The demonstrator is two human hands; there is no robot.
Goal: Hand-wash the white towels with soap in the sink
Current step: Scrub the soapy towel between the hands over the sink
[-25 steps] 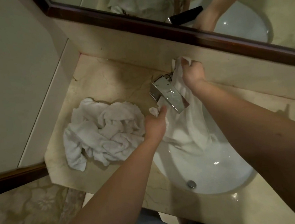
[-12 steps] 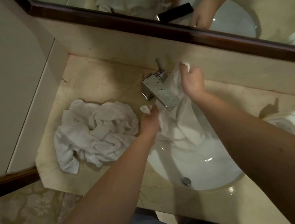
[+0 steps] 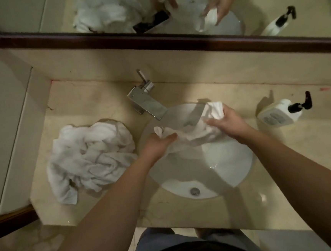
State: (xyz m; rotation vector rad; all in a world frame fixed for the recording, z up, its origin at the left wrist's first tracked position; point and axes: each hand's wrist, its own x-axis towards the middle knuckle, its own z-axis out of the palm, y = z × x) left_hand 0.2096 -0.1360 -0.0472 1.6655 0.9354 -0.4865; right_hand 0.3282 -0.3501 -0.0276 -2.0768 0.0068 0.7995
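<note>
left hand (image 3: 156, 146) gripping one end of white towel (image 3: 191, 133), fingers curled round it | right hand (image 3: 226, 120) clutching bunched other end | towel hanging over sink (image 3: 234, 165) below faucet (image 3: 148, 102), likely for wetting | towel pile (image 3: 89, 158) waiting on counter (image 3: 98, 103) left of sink | soap bottle (image 3: 279, 113) lying right of sink

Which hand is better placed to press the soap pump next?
Right, probably. The right hand is nearer the soap bottle, which stands right of the sink. The left hand holds the towel on the far side.
</note>
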